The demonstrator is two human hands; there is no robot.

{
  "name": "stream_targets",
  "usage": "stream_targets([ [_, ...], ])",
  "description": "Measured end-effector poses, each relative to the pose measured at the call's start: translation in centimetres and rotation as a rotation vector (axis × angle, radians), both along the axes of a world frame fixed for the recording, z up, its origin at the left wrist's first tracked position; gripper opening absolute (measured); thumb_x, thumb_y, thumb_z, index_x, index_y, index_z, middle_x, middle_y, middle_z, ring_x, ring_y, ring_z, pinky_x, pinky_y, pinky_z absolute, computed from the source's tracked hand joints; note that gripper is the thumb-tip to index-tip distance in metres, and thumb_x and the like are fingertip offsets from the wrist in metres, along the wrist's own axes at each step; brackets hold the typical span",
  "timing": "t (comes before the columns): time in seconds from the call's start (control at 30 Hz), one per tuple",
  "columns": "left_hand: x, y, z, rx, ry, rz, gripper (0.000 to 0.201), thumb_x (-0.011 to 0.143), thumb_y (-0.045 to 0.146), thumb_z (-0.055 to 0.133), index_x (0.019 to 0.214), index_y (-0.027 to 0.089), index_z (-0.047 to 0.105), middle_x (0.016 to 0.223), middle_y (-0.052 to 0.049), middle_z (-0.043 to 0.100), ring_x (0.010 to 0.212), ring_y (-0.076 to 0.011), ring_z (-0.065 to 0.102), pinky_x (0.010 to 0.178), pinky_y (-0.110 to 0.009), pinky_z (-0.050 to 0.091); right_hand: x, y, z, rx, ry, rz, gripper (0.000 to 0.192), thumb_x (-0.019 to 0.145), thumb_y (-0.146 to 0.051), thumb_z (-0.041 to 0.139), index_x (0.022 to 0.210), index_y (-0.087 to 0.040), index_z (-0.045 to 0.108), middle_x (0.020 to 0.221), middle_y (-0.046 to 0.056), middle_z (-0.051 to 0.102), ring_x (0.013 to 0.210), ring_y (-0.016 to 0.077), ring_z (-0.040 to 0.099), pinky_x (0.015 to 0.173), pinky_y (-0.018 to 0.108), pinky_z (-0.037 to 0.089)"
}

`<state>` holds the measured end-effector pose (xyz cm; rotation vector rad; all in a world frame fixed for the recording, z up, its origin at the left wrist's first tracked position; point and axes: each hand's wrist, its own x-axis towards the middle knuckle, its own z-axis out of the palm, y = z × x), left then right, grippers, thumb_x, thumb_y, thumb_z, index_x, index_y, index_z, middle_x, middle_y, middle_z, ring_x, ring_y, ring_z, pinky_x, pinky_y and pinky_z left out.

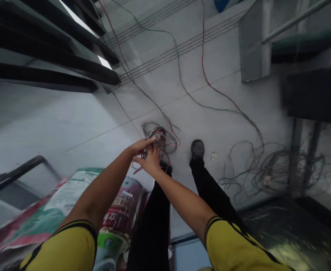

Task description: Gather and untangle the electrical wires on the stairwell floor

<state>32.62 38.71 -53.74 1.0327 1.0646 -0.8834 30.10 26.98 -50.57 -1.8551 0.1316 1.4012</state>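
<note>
**Coiling loose wire — both hands on the bundle**

Obs: I take the wire coil [159, 137] as my landmark. It is a loose multicoloured hank of red, green and grey strands, held out in front of the body above the grey tiled floor [224, 67]. Left hand [139, 146] sits on the coil's left edge, fingers stretched across its top, closed lightly on the strands as far as I can tell. Right hand [151, 160] is just below the coil, touching its underside; fingers curled round some strands, but motion blur hides how tightly.

Beyond the coil, a red lead [210, 82] and a green lead [179, 71] trail away over the floor. Right of the coil, well apart, lies a tangled heap of wire [267, 173]. Below the coil: my shoe [197, 148], and printed sacks [69, 199] to the lower left.

Judgement: the step looks like gathering slack into loops. To do it well I would keep one hand as a fixed anchor on the hank, feed even loops with the other, and watch that the trailing leads do not snag the heap or drag underfoot.
</note>
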Motion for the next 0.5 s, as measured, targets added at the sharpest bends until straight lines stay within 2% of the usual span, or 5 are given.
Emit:
stream_targets([
  [0.1, -1.0, 0.0, 5.7, -0.022, -0.096, 0.063, 0.077, 0.063, 0.048, 0.088, 0.125, 0.010, 0.063, 0.113, -0.017, 0.072, 0.101, -0.0321, 0.069, 0.095, -0.044, 0.056, -1.4, -1.0, 5.4, 0.085, -0.062, 0.109, 0.105, 0.074, -0.056, 0.077, 0.158, -0.014, 0.030, 0.164, 0.021, 0.019, 0.153, 0.0426, 0.009, 0.121, 0.070, 0.006],
  [0.2, -1.9, 0.2, 10.9, 0.158, -0.228, 0.004, 0.087, 0.064, 0.042, 0.089, 0.137, 0.011, 0.054, 0.133, -0.017, 0.064, 0.123, -0.0337, 0.060, 0.111, -0.045, 0.045, -1.8, -2.3, 9.8, 0.166, -0.113, 0.194, 0.089, 0.079, -0.042, 0.075, 0.154, -0.013, 0.038, 0.160, 0.021, 0.028, 0.153, 0.0407, 0.013, 0.123, 0.068, 0.005],
  [0.3, -2.3, -0.3, 14.9, 0.349, -0.256, -0.028, 0.113, 0.058, 0.040, 0.093, 0.152, 0.015, 0.035, 0.138, -0.016, 0.060, 0.127, -0.0333, 0.057, 0.112, -0.045, 0.045, -1.6, -3.4, 12.6, 0.236, -0.165, 0.178, 0.072, 0.081, -0.035, 0.071, 0.146, -0.012, 0.049, 0.152, 0.020, 0.038, 0.151, 0.0378, 0.019, 0.126, 0.061, 0.011],
  [0.4, -1.9, -1.1, 17.9, 0.490, -0.174, -0.035, 0.136, 0.053, 0.040, 0.095, 0.160, 0.020, 0.013, 0.121, -0.012, 0.068, 0.109, -0.0294, 0.068, 0.101, -0.042, 0.053, -0.9, -4.3, 14.2, 0.368, -0.133, 0.047, 0.061, 0.079, -0.032, 0.067, 0.136, -0.013, 0.057, 0.143, 0.018, 0.048, 0.144, 0.0314, 0.035, 0.125, 0.051, 0.026],
  [0.5, -0.9, -2.3, 20.7, 0.558, -0.115, -0.076, 0.122, 0.053, 0.047, 0.092, 0.153, 0.017, 0.029, 0.103, -0.007, 0.072, 0.092, -0.0274, 0.071, 0.086, -0.038, 0.057, 0.7, -5.2, 15.4, 0.401, 0.030, -0.323, 0.051, 0.079, -0.039, 0.063, 0.125, -0.017, 0.062, 0.136, 0.013, 0.056, 0.132, 0.0262, 0.049, 0.117, 0.045, 0.039],
])
